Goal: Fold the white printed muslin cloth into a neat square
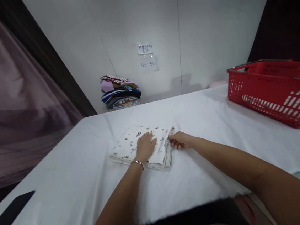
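Note:
A folded white cloth (127, 147) printed with small dark figures lies in layers on the white-covered table (195, 115). My left hand (146, 147) rests flat on top of it, fingers spread, with a bracelet at the wrist. At the cloth's right edge, my right hand (180, 140) has its thumb and fingers closed on the layered side. The edge there stands a little raised and loose. Part of the print is hidden under my left hand.
Behind the cloth, a stack of folded fabrics (121, 92) stands against the wall. A red plastic basket (273, 92) with metal handles sits at the right. A dark flat piece (12, 213) lies at the left edge, and a pinkish curtain (16, 94) hangs beyond.

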Available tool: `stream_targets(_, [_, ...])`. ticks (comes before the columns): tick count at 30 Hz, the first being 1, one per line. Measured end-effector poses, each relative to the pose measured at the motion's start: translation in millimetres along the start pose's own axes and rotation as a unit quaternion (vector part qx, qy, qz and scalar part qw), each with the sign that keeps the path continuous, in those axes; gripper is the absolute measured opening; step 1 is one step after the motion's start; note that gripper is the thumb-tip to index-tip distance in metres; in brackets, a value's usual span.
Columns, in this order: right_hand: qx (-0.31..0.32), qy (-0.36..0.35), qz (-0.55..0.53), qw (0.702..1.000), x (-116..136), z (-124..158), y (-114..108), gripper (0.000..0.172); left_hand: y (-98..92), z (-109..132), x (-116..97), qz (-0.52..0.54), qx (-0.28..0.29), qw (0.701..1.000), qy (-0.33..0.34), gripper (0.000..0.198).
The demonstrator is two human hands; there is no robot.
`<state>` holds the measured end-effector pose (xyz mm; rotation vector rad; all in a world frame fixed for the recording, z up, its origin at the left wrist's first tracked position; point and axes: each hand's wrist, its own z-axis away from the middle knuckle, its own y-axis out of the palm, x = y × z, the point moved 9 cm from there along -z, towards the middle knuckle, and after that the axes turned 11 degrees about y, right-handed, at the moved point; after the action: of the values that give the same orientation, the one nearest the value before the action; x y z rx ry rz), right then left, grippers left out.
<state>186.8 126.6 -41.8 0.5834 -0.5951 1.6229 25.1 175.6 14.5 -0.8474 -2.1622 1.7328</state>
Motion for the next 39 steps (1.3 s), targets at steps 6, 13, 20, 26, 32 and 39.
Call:
stream_targets(6, [-0.002, 0.020, 0.021, 1.000, 0.8, -1.9, -0.5, 0.035, 1.5, 0.6, 2.3, 0.016, -0.009, 1.000, 0.002, 0.043])
stream_targets(13, [0.014, 0.029, 0.038, 0.999, 2.1, -6.1, 4.4, 0.036, -0.1, 1.8, 2.9, 0.022, -0.018, 1.000, 0.003, 0.043])
stream_targets(20, [0.027, 0.045, 0.045, 0.998, 1.6, -5.9, 10.6, 0.039, -0.4, 2.0, 2.4, 0.016, -0.017, 1.000, 0.001, 0.041])
stream_targets(26, [0.043, 0.064, 0.031, 0.997, -2.1, -9.4, 25.8, 0.040, -3.5, 2.1, 0.6, 0.007, -0.019, 1.000, 0.004, 0.040])
stream_targets(32, [-0.032, -0.002, 0.008, 0.999, -0.4, 1.1, 13.2, 0.031, -0.4, 2.8, 1.8, 0.015, -0.013, 1.000, 0.000, 0.046])
stream_targets(39, [-0.050, -0.003, 0.010, 0.999, -7.9, 2.5, 8.3, 0.031, 3.3, -4.5, 8.9, 0.040, 0.090, 0.995, -0.028, 0.052])
